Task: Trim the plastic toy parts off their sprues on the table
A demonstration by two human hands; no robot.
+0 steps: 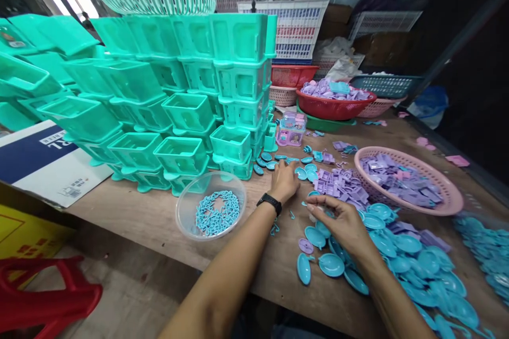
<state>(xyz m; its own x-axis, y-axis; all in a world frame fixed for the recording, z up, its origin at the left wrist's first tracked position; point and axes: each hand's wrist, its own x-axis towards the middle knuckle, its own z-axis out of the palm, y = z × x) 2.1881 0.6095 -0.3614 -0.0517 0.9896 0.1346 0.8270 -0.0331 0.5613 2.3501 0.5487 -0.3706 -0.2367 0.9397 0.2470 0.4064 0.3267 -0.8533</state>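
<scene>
Just beyond the left hand's (283,181) fingers lie small blue oval pieces (305,172) on the table (151,217), the fingers spread flat among them. Nearer, the right hand (342,222) pinches its fingers together; what they hold, I cannot tell. Purple pieces (342,184) lie between both hands.

Bare table (151,217) lies open at the near left, apart from a clear bowl (210,212). Stacked teal boxes (178,106) wall off the far left. Blue dishes (397,254) and purple parts (342,183) crowd the right; a pink basket (451,193) blocks the far right.
</scene>
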